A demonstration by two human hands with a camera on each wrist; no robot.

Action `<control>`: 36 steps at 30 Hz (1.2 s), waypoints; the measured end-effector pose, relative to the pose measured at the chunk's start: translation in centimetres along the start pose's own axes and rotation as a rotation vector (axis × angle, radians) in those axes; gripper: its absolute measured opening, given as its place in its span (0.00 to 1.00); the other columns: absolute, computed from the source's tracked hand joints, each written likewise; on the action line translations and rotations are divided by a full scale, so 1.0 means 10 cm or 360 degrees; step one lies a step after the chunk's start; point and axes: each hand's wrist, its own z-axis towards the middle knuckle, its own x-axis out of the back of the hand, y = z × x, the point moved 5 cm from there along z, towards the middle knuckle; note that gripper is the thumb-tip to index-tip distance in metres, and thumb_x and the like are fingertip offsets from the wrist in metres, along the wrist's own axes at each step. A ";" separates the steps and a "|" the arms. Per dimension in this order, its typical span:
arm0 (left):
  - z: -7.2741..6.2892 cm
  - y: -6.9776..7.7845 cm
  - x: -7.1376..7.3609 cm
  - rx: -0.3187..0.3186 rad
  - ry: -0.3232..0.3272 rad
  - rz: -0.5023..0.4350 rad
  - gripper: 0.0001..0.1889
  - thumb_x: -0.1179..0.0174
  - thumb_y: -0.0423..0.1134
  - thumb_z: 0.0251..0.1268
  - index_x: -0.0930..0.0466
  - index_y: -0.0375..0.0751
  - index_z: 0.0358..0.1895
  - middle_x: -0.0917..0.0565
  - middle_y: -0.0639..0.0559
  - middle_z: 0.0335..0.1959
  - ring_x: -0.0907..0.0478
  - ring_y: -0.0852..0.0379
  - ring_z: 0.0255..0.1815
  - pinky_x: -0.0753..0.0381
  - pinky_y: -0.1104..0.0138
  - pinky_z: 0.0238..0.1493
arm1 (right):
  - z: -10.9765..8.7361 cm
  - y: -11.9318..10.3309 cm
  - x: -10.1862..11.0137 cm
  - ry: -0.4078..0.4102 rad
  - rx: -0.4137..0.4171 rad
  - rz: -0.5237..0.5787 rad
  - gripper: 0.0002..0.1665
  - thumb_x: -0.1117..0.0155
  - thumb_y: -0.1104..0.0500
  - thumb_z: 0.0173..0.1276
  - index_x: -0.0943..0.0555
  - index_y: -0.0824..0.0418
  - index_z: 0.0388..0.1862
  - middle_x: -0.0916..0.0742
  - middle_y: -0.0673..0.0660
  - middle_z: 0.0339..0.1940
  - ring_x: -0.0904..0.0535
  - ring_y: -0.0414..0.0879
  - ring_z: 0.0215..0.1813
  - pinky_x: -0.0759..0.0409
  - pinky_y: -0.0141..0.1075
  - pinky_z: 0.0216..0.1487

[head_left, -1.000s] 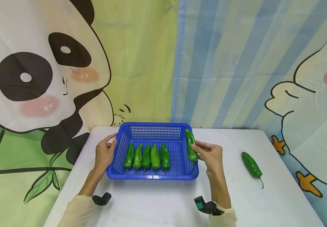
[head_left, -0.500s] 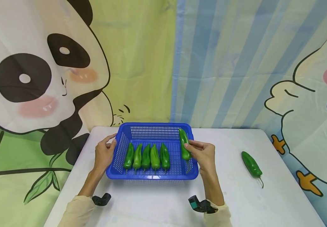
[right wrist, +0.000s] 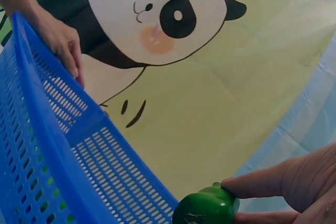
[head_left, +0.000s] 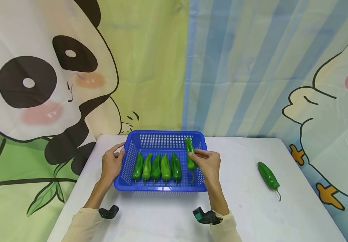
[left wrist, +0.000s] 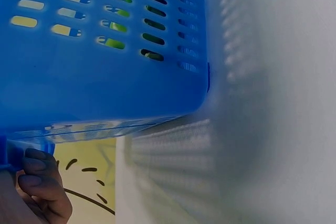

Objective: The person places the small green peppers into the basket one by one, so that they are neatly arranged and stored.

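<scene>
A blue plastic basket [head_left: 162, 189] with slotted walls sits on the table. My left hand [head_left: 112, 164] grips its left rim; in the left wrist view the fingers [left wrist: 46, 192] curl at the rim. In the basket, several green peppers [head_left: 156, 167] lie side by side, stems toward me. My right hand [head_left: 209, 165] pinches another green pepper [head_left: 189, 155] between thumb and fingers, over the basket's right part. The right wrist view shows this held pepper [right wrist: 206, 206] end-on, apart from the others. Whether it touches the basket floor, I cannot tell.
One more green pepper [head_left: 268, 176] lies on the white table [head_left: 246, 215], right of the basket. A patterned curtain [head_left: 149, 67] hangs close behind the table's back edge. Black wrist devices [head_left: 109, 212] sit at both sleeves.
My right hand has carried the held pepper leftward, from over the basket's right rim to inside it, nearer the row. The left hand and basket have stayed in place.
</scene>
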 end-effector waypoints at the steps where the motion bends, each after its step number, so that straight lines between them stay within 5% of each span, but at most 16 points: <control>1: 0.00 0.00 0.00 0.0001 -0.0002 0.0001 0.20 0.43 0.37 0.86 0.19 0.37 0.73 0.18 0.47 0.16 0.27 0.60 0.15 0.36 0.69 0.18 | 0.00 0.00 -0.02 0.0013 0.0019 -0.0021 0.21 0.18 0.62 0.66 0.09 0.71 0.56 0.07 0.70 0.52 0.06 0.57 0.51 0.09 0.34 0.45; 18: -0.01 0.01 0.00 -0.0001 0.0003 0.0019 0.20 0.43 0.36 0.85 0.19 0.36 0.73 0.17 0.46 0.16 0.26 0.60 0.15 0.36 0.69 0.17 | 0.01 0.10 -0.24 0.0127 0.0241 -0.0277 0.17 0.20 0.67 0.66 0.09 0.74 0.51 0.07 0.72 0.47 0.06 0.64 0.49 0.08 0.50 0.49; 36: 0.00 -0.01 -0.01 -0.0003 0.0007 0.0001 0.20 0.44 0.37 0.86 0.19 0.36 0.73 0.16 0.44 0.18 0.25 0.60 0.16 0.35 0.69 0.17 | 0.03 0.18 -0.46 0.0147 0.0492 -0.0481 0.13 0.24 0.72 0.68 0.11 0.80 0.49 0.07 0.74 0.41 0.07 0.60 0.38 0.08 0.46 0.38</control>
